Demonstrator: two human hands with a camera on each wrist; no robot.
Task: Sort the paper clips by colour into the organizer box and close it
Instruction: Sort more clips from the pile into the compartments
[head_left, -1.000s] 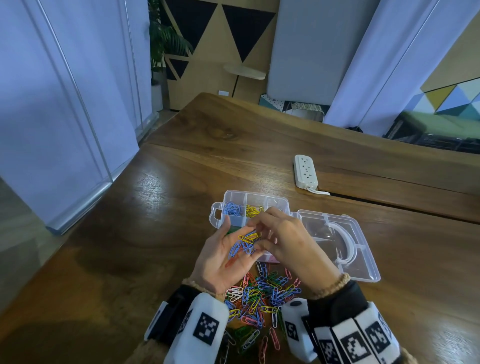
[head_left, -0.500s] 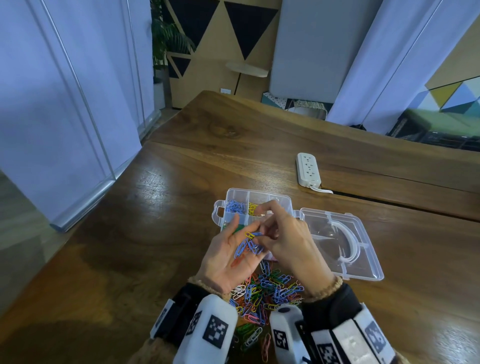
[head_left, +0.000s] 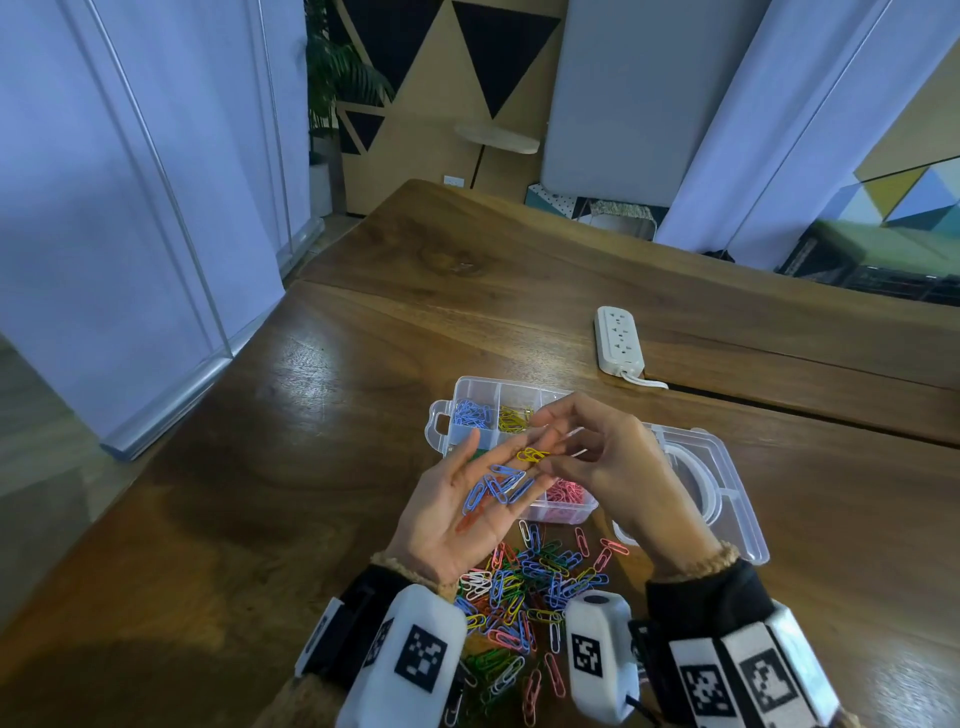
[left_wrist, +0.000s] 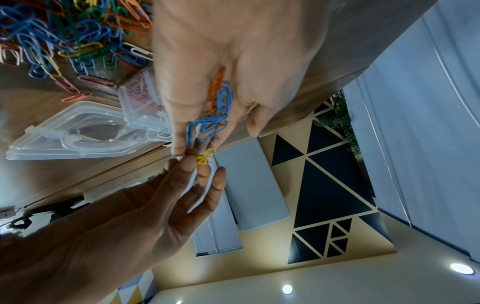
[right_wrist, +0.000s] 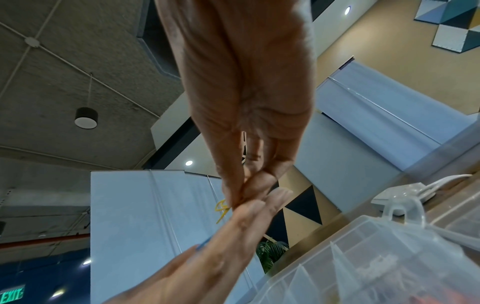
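My left hand (head_left: 452, 514) lies palm up and flat in front of the clear organizer box (head_left: 470, 387). Several blue paper clips (head_left: 498, 486) and an orange clip (left_wrist: 217, 84) rest on the palm. Near its fingertips my right hand (head_left: 550, 460) pinches yellow clips (head_left: 532, 455) between thumb and forefinger; the left wrist view shows these yellow clips (left_wrist: 205, 157) at the meeting fingertips. The box holds blue clips (head_left: 472, 414), yellow clips (head_left: 511, 418) and pink clips (head_left: 563, 491) in separate compartments. Its lid (head_left: 727, 499) lies open to the right. A mixed pile of clips (head_left: 530, 587) sits on the table below my hands.
A white power strip (head_left: 618, 340) with its cable lies beyond the box. The wooden table (head_left: 260, 493) stretches left and far; a seam runs across it behind the box. Wrist cameras sit low in the head view.
My right hand has drawn back a little to the right, uncovering the blue clips on the left palm. Its fingertips now hold the yellow clips at the left fingertips.
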